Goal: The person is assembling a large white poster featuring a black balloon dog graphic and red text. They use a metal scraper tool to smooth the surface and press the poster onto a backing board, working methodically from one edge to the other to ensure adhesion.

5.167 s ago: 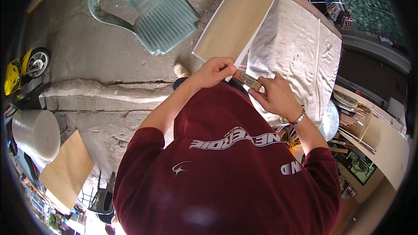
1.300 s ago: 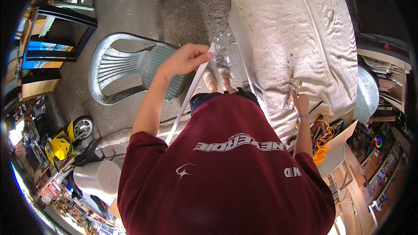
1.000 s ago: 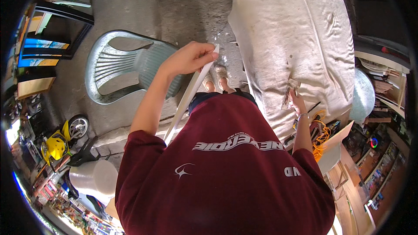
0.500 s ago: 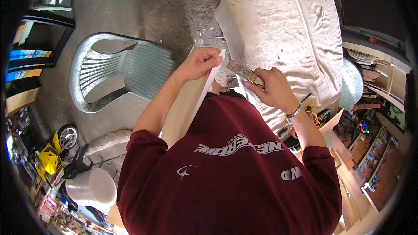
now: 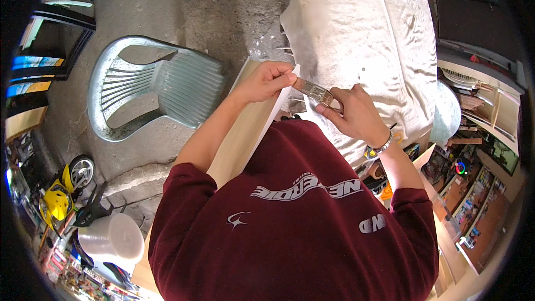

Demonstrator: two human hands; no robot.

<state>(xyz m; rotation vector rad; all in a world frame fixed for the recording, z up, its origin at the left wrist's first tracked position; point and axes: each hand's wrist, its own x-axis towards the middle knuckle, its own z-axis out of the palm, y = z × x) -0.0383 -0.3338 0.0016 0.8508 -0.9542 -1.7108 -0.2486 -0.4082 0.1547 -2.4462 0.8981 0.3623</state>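
While the left hand (image 5: 266, 81) closes around the top corner of a pale wooden board (image 5: 245, 134), pinching its white edge between fingers and thumb, the right hand (image 5: 354, 114) is clenched on the handle of a flat paintbrush (image 5: 313, 92); the brush lies nearly level between the two hands, its far end touching the board's edge just beside the left fingertips; the board itself stands tilted, running from that top corner down along the person's left forearm and behind the dark red sweatshirt (image 5: 295, 228), so its lower part is hidden; a bracelet (image 5: 383, 146) circles the right wrist; just beyond the hands stands a table draped in a stained white cloth (image 5: 362, 44), the right hand overlapping its near edge; to the left, well apart from the board, a grey-green plastic chair (image 5: 153, 92) sits on the rough concrete floor (image 5: 223, 0); lower left, near a raised concrete step, lie a yellow wheeled toy (image 5: 58, 198) and a white bucket (image 5: 111, 238); shelves crowded with small goods (image 5: 473, 189) fill the right rim.
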